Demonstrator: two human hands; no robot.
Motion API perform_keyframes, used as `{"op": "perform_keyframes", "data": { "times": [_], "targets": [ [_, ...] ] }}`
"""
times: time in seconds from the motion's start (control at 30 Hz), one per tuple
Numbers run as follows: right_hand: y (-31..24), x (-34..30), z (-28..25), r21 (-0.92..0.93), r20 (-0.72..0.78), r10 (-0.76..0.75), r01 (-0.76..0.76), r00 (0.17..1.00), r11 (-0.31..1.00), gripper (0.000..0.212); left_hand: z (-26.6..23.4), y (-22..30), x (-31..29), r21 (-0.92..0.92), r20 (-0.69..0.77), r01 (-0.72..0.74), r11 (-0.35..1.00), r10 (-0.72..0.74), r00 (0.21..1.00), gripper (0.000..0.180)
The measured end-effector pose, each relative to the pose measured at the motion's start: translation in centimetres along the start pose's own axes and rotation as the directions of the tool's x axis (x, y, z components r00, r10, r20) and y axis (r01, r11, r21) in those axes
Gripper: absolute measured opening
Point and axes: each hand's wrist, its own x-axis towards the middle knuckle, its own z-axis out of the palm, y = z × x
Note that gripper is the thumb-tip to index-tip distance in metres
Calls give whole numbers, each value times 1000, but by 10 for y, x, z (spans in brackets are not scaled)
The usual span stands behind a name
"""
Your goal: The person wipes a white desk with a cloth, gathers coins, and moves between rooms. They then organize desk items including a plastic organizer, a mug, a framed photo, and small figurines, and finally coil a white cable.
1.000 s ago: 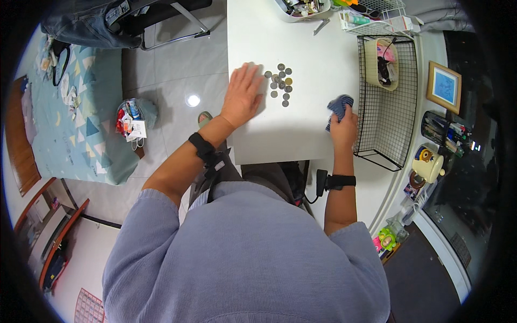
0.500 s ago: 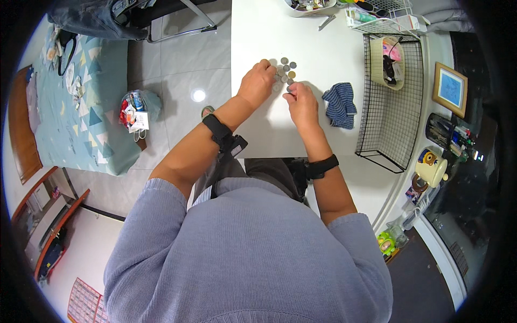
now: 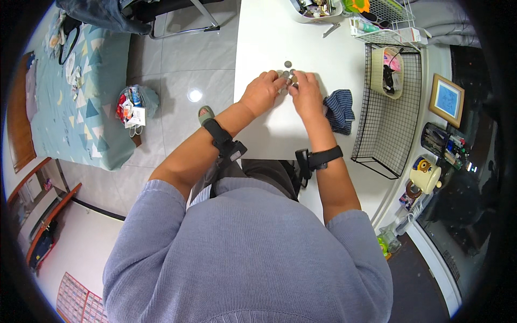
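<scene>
A small cluster of coins (image 3: 285, 75), mostly silver-coloured, lies on the white table between my hands. One coin (image 3: 288, 64) sits apart, just beyond the cluster. My left hand (image 3: 262, 92) comes at the coins from the left, its fingers stretched over the near-left ones and touching them. From the right, my right hand (image 3: 307, 96) reaches the same coins with its thumb and fingertips apart at their edge. Part of the cluster is hidden under the fingers. Beside my right wrist lies a crumpled dark-blue striped cloth (image 3: 339, 110).
A black wire basket (image 3: 385, 118) stands along the table's right side, with a cream container (image 3: 385, 72) at its far end. At the far edge are a white bin of small items (image 3: 318, 16) and a white wire rack (image 3: 382, 35). A bed (image 3: 102, 107) is at left.
Both hands have closed in on the coins, my right hand moving up and over their right side. The coins are bunched closer together and more covered. The view has shifted slightly.
</scene>
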Motion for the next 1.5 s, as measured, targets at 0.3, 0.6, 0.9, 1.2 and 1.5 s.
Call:
{"op": "perform_keyframes", "data": {
  "times": [0.3, 0.6, 0.9, 1.2, 1.5],
  "targets": [
    [-5, -20, 10, -166, -117, -228, 207, 967, 964, 67, -12, -38, -38, -251, -448, 263, 932, -352, 822, 44],
    [-49, -1, 57, -154, -118, -423, 404, 899, 902, 55, -6, -63, -25, -999, 15, 39, 17, -729, 684, 52],
    [-90, 30, 85, -25, -236, -617, 630, 751, 776, 28, -4, -75, -24, -935, 137, -141, -326, -697, 704, 47],
    [-116, 36, 76, 138, -384, -620, 707, 684, 694, 20, 8, -94, -38, -702, 307, -260, -663, -612, 729, 38],
    [-52, -17, 61, -139, -70, -242, 231, 968, 963, 60, -18, -64, -28, -774, 380, -263, -577, -754, 536, 38]
  ]
}}
